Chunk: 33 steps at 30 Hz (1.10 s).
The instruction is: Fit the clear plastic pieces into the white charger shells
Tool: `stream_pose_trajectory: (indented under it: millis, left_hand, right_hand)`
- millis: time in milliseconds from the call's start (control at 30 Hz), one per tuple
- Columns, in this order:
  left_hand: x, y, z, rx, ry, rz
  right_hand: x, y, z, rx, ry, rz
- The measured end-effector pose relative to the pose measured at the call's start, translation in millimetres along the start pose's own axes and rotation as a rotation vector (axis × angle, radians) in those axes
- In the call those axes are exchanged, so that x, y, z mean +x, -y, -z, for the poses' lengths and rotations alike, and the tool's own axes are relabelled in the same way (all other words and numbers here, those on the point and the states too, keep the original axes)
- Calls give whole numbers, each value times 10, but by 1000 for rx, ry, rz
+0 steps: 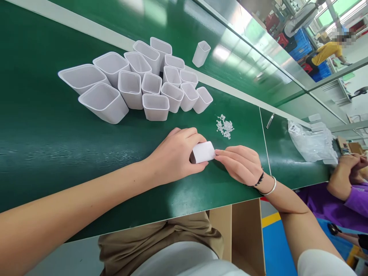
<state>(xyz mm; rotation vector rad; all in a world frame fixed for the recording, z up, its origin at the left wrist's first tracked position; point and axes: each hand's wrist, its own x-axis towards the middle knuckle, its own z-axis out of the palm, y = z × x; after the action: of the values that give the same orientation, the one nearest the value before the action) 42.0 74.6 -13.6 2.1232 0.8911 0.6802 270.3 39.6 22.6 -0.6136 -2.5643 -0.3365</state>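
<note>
My left hand (184, 151) is wrapped round a small white plastic cup (204, 151), which lies on its side just above the green bench. At the cup's right end, the fingertips of my right hand (240, 163) are pinched together and touch its base. Whatever they may hold there is too small to make out. Beyond my hands lies a little heap of small clear pieces (225, 127). Several white open-topped cups (156, 109) of the same kind stand grouped at the back left.
One more white cup (200, 55) stands beyond the pale strip. To the right are a pen-like tool (270, 120) and clear plastic bags (312, 143). A co-worker in a purple top (319, 203) sits at the right. An open cardboard box (247, 234) is below the bench edge.
</note>
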Motion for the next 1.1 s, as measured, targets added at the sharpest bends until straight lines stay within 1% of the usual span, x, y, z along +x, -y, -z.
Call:
stream_pose_trajectory:
  millis: [67, 100, 133, 167, 200, 267, 300, 367, 400, 500, 600, 933, 1100]
  left_hand:
    - [-3, -3, 1, 4, -4, -4]
    - [-4, -3, 0, 10, -7, -6]
    - [-4, -3, -2, 18, -11, -9]
    - [-5, -3, -5, 28, -16, -13]
    - [-5, -2, -9, 40, -21, -18]
    - [-5, -3, -16, 68, -28, -29]
    - [-5, -4, -20, 82, -31, -36]
    - [-5, -6, -25, 107, -36, -48]
    - [-5, -6, -27, 117, -39, -52]
    - [-6, -5, -29, 141, -46, -64]
    - [-7, -4, -30, 159, -45, -67]
    - [-10, 3, -35, 160, -47, -73]
    - [-17, 7, -38, 166, -54, -80]
  right_hand:
    - [-8, 4, 21, 11, -50, -44]
    - [-9, 11, 26, 53, -93, -109]
    - [-7, 23, 27, 127, -120, -221]
    - [-1, 38, 23, 239, -118, -375]
    - [8, 56, 14, 388, -84, -553]
    - [30, 91, -11, 746, 60, -901]
    - [42, 104, -26, 916, 135, -1027]
    - [59, 119, -50, 1165, 207, -1159]
    - [64, 120, -58, 1228, 218, -1194]
    - [65, 111, -69, 1289, 236, -1242]
    - [54, 104, -68, 1295, 266, -1242]
    - [39, 58, -66, 1262, 338, -1161]
    - [34, 66, -52, 1155, 367, -1096]
